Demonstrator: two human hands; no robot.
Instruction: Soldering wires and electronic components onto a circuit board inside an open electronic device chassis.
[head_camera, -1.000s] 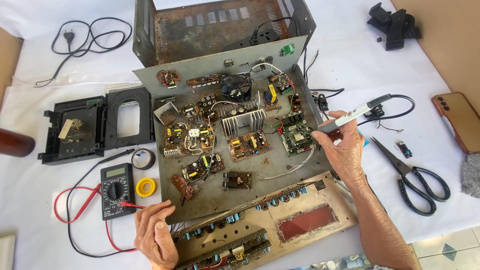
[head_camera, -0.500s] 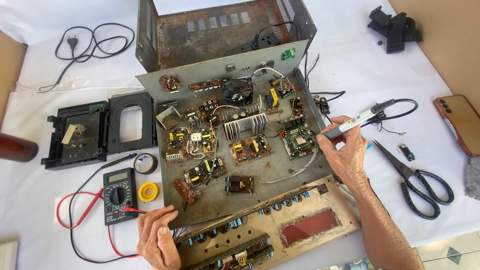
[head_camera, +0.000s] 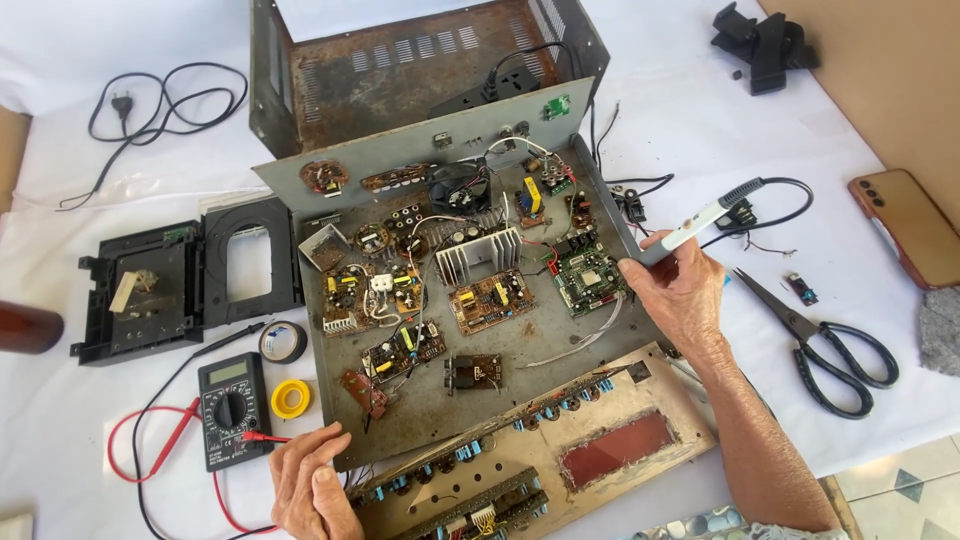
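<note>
On the right side of the open metal chassis (head_camera: 520, 330), the right hand (head_camera: 680, 295) holds a white pen-shaped soldering iron (head_camera: 700, 222), fingers closed round its lower end. Over the last second this hand has drawn slightly in toward the green circuit board (head_camera: 588, 278), so the tool's working end seems to be nearing the board's right edge; the tip itself is hidden behind the fingers, so contact cannot be told. The iron's long axis runs from near-left to far-right, its dark corded tail pointing up and away toward the right, the hidden tip toward the board. The left hand (head_camera: 312, 485) rests at the near edge of the chassis, fingers curled on the plate, just right of the black multimeter (head_camera: 232, 410). It has hardly moved. Scissors (head_camera: 825, 340) lie on the table (head_camera: 60, 430) to the right.
</note>
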